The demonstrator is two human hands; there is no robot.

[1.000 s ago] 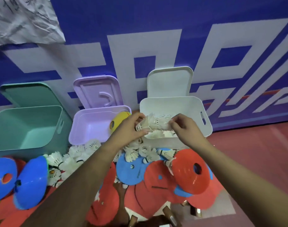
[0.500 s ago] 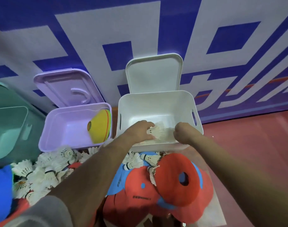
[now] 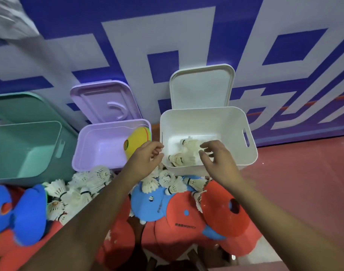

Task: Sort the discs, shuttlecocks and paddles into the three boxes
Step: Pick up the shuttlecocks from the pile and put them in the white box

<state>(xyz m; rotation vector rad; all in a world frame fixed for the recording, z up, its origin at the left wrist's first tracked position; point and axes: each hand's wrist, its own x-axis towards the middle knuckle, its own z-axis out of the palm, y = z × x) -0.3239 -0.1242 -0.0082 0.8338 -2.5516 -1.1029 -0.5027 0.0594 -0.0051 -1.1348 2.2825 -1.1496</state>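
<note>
Two empty hands hover at the white box. Left hand loosely curled beside it; right hand spread above its shuttlecocks.

Three boxes stand in a row before the wall: the left box, the middle box and the right box, each with its lid leaning behind it. A stack of discs stands in the middle box at its right side, and shuttlecocks lie in the right box, between my left hand and right hand. Before the boxes lie loose shuttlecocks, then paddles nearer to me, with one disc on them at the right.
</note>
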